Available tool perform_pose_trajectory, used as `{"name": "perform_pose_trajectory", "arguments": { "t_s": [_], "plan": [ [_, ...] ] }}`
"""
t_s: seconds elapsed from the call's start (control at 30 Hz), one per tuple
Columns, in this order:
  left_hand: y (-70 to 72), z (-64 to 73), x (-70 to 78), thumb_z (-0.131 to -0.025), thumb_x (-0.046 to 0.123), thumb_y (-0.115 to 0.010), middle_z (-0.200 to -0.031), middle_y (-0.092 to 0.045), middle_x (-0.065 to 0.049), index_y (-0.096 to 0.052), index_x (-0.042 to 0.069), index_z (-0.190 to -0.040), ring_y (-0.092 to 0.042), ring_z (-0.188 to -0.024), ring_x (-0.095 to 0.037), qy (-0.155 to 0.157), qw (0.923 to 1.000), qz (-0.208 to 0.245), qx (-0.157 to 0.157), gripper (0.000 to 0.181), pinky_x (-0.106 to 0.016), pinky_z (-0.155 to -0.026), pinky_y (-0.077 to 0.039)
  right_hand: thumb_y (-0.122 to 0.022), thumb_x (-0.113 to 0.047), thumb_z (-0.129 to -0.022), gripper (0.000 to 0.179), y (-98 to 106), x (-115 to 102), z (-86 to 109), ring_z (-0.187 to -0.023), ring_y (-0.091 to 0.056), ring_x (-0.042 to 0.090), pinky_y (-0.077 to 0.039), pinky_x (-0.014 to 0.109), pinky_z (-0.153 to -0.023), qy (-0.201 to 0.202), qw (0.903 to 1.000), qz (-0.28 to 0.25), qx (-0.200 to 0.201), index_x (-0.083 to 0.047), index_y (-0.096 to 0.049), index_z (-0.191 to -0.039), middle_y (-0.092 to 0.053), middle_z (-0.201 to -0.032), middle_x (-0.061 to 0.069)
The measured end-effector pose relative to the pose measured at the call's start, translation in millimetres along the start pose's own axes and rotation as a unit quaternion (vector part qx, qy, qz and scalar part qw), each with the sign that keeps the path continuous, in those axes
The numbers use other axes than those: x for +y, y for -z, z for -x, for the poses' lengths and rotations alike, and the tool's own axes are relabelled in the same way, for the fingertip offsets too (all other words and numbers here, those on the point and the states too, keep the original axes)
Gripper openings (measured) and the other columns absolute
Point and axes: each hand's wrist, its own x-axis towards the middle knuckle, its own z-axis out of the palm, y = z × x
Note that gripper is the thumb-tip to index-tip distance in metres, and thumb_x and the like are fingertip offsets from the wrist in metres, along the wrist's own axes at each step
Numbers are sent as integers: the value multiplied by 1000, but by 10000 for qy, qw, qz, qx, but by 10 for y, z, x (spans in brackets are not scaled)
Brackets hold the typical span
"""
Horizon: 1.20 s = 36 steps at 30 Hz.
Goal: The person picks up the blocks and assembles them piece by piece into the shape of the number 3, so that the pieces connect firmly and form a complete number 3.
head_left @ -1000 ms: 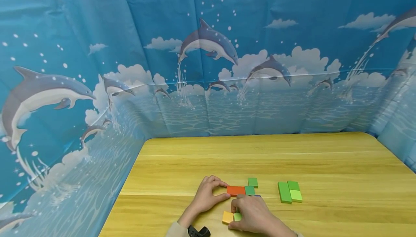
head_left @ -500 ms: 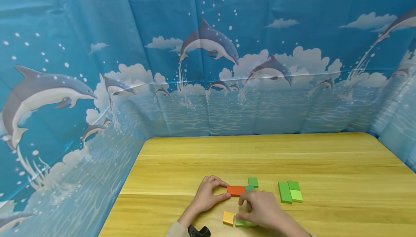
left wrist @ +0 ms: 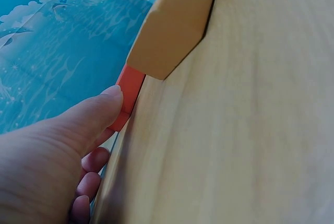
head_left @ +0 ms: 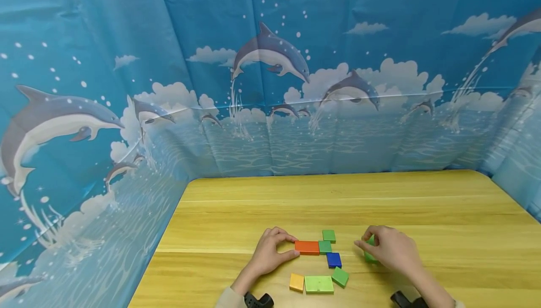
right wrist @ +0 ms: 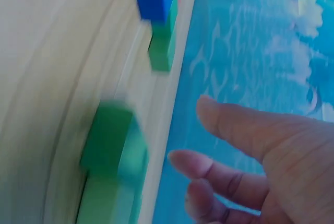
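Observation:
My left hand pinches the left end of a red block lying on the table. The left wrist view has the thumb on the red block, with an orange block in front. Against the red block's right end sits a dark green square block; a blue block lies just below it. My right hand hovers over a green block, fingers bent and thumb apart. In the right wrist view, nothing is between its fingers and the green blocks lie beside it, blurred.
Nearer me lie an orange block, a light green block and a turned green square. Another green square lies behind the row. A dolphin-print curtain borders the wooden table.
My right hand has left the light green block and moved right, to the green blocks at the right. The blue block and turned green square are now uncovered. My left hand stays on the red block.

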Motion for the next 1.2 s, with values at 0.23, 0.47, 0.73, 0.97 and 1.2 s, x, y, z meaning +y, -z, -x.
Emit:
{"name": "perform_pose_trajectory", "arguments": {
  "t_s": [0.23, 0.47, 0.73, 0.97, 1.2],
  "plan": [
    [0, 8, 10, -84, 51, -67, -102, -54, 15, -70, 26, -105, -43, -95, -8, -19, 10000, 47, -9, 33, -33, -84, -38, -61, -58, -84, 48, 115, 276, -40, -48, -38, 15, -27, 29, -44, -731, 9959, -48, -537, -11, -57, -84, -43, -57, -1],
    [4, 14, 24, -83, 49, -68, -102, -54, 15, -70, 27, -105, -43, -95, -8, -23, 10000, 43, 13, 31, -33, -84, -38, -52, -65, -86, 57, 113, 433, -52, -52, -39, 16, -28, 30, -48, -1052, 9902, -40, -913, -9, -48, -80, -41, -61, 2],
    [5, 16, 17, -83, 51, -68, -102, -53, 16, -70, 29, -105, -44, -98, -8, 9, 10000, 29, 27, 31, -34, -86, -38, -46, -66, -88, 57, 89, 553, -84, -53, -36, 16, -26, 30, -50, -1006, 9869, -264, -1236, -10, -48, -80, -40, -61, 2],
    [6, 4, 10, -83, 51, -67, -103, -53, 16, -70, 28, -106, -43, -97, -8, 53, 9999, 83, -78, 32, -33, -85, -38, -49, -62, -89, 54, 103, 663, -116, -55, -35, 16, -26, 31, -51, -1054, 9824, -670, -1389, -9, -50, -87, -39, -62, 1],
    [12, -4, 2, -83, 52, -66, -103, -53, 16, -70, 28, -106, -44, -98, -8, 28, 10000, -8, -16, 33, -33, -85, -38, -52, -60, -89, 53, 133, 694, -277, -57, -35, 16, -27, 32, -53, -944, 9844, -723, -1293, -7, -48, -87, -41, -66, 2]
  ]
}}
